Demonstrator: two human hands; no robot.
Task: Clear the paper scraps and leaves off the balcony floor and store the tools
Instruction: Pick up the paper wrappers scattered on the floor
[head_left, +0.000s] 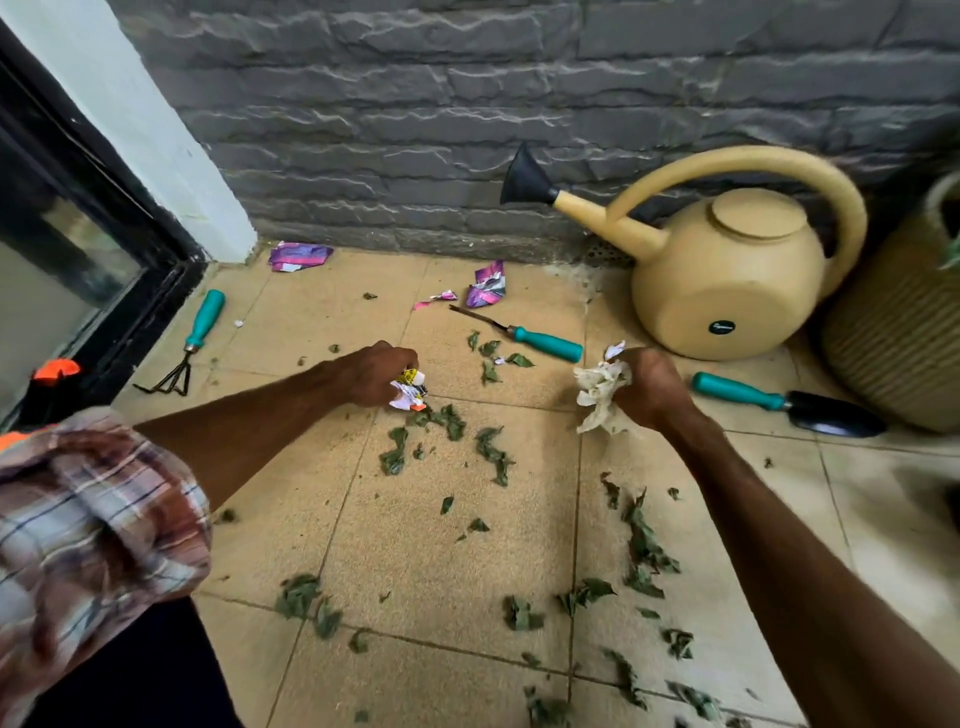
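On the balcony floor (415, 545), tan tiles:
- leaves (493, 452), green, scattered across the tiles;
- purple paper scraps (487, 286), lying near the foot of the stone wall;
- left hand (379, 371), fingers curled round a crumpled printed scrap (410, 392);
- right hand (649, 389), fist gripping a white paper wad (600, 392);
- teal-handled tools lying apart: hand rake (192, 338), weeder (524, 338), and trowel (789, 405) near the watering can (727, 275).

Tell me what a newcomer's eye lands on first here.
Two hands at mid-frame: the left hand grips a wad of printed scraps, the right hand a wad of white paper. Behind the right one, a big tan watering can stands by the grey stone wall. Torn green leaves litter the floor tiles in the foreground, and purple scraps lie near the wall.
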